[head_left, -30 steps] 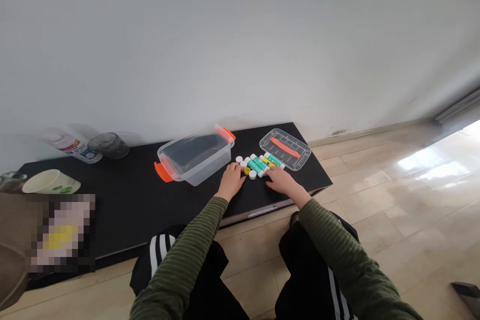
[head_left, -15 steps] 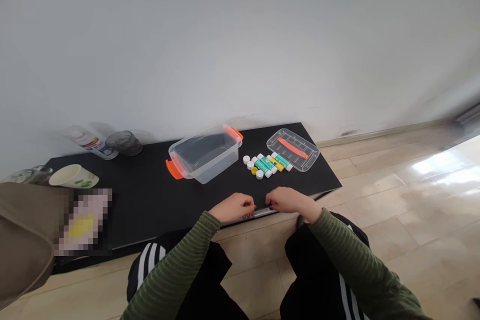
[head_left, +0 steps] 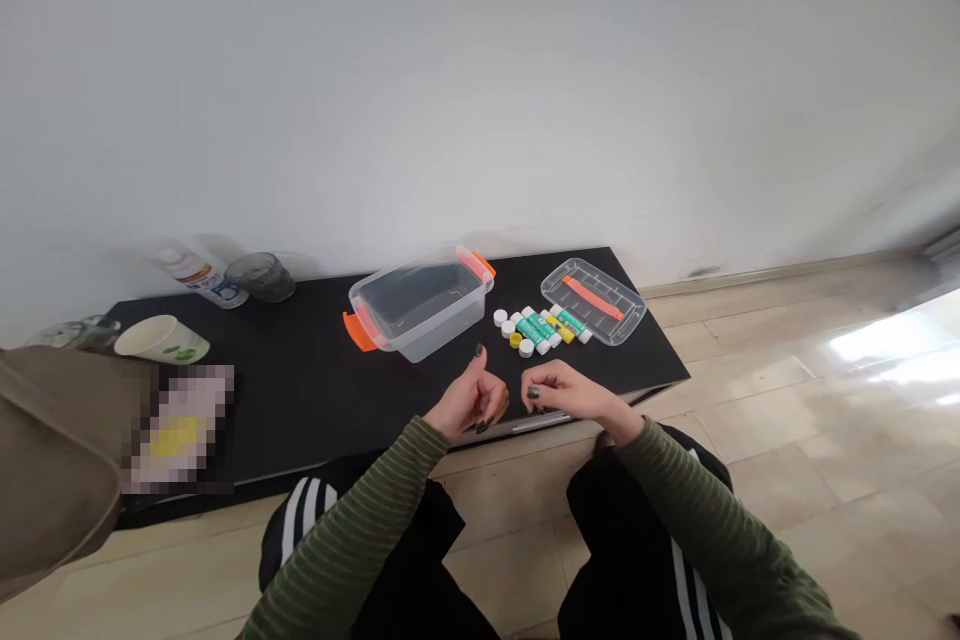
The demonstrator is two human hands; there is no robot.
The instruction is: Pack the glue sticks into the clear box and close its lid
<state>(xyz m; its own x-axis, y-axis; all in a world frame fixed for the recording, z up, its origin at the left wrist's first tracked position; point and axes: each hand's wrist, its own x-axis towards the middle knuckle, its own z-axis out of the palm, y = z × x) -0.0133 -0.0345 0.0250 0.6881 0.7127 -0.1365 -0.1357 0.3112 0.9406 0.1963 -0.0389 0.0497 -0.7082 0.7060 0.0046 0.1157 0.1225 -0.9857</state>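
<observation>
Near the front edge of the black tabletop (head_left: 315, 400), my left hand (head_left: 466, 402) is raised with its thumb up, apart from the loosely curled fingers; nothing shows in it. Across a small gap, my right hand (head_left: 564, 388) is closed with fingers bent in and thumb beside them, no object visible. Just beyond my hands lie several green-and-white and yellow glue sticks (head_left: 533, 330), side by side. Their loose caps (head_left: 508, 329), white and one yellow, stand to the left of them. The clear plastic box (head_left: 442, 325) with orange latches stands lidless behind my left hand.
The clear lid (head_left: 626, 305) with an orange handle lies at the right, touching the glue sticks. Left are a paper cup (head_left: 161, 340), a dark glass (head_left: 262, 277) and a spray can (head_left: 202, 278). Another person's brown sleeve (head_left: 60, 460) reaches in. A wall (head_left: 480, 100) closes the back.
Both hands have lifted from the tabletop's front edge. My left hand has turned thumb up. The view has shifted slightly; the box, lid and glue sticks stay put.
</observation>
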